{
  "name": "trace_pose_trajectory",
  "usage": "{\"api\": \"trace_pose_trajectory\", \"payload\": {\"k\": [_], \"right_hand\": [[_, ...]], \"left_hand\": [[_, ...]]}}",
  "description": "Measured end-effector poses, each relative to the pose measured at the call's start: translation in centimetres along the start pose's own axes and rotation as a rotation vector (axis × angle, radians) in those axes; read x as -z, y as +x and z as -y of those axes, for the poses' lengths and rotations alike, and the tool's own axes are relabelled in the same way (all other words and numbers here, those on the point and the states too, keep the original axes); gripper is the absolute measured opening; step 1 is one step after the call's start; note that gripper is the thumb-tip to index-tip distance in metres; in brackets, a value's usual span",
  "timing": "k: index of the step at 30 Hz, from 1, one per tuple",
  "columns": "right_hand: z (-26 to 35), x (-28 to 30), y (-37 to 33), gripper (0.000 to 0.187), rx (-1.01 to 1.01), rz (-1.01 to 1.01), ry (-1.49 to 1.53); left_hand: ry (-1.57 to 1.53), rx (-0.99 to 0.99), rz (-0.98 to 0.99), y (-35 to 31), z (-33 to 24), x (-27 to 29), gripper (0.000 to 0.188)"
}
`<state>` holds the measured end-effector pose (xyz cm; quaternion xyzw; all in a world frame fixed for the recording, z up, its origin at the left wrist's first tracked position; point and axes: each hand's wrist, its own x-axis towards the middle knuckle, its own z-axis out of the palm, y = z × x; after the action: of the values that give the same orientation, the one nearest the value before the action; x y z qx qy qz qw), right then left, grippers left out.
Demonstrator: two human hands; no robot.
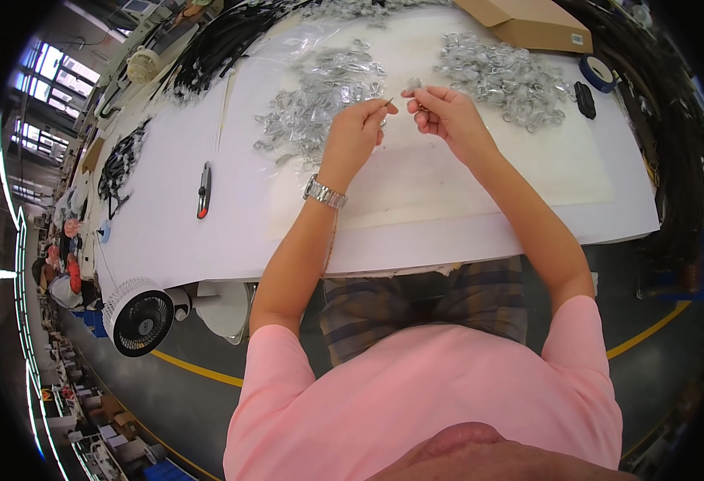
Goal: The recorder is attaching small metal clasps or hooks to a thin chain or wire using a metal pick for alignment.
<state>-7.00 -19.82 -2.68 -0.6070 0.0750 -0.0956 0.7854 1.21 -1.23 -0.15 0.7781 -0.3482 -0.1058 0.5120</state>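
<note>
Above the middle of the white table (232, 240), my two hands are close together with a small gap between the fingertips. My left hand (356, 132), with a metal watch (325, 193) on its wrist, pinches a small thin brownish piece (389, 103) too tiny to name. Thumb and fingers of my right hand (451, 119) are closed on a small translucent grey piece (414, 83). By my left hand spreads a pile of small clear pieces with metal loops (320, 88). A similar pile (500, 76) lies beyond and right of my right hand.
An orange-tipped utility knife (204, 191) lies left on the table. Black strap-like bundles (216, 40) lie at the far left, with a smaller one (121, 164) nearer. A cardboard box (528, 28), blue tape roll (598, 74) and black object (584, 100) are far right. A fan (142, 321) stands near left.
</note>
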Motion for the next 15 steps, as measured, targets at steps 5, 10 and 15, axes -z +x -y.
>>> {"api": "trace_pose_trajectory", "payload": {"k": [5, 10, 15], "right_hand": [[1.0, 4.4, 2.1, 0.031, 0.077, -0.181, 0.772], [2.1, 4.0, 2.1, 0.034, -0.103, -0.262, 1.221], [1.2, 1.0, 0.5, 0.033, 0.027, -0.09, -0.042]], "left_hand": [[0.462, -0.197, -0.302, 3.5, 0.8, 8.0, 0.024], [1.042, -0.858, -0.903, 12.9, -8.4, 22.8, 0.022], [0.87, -0.748, -0.819, 15.9, -11.6, 24.8, 0.022]]}}
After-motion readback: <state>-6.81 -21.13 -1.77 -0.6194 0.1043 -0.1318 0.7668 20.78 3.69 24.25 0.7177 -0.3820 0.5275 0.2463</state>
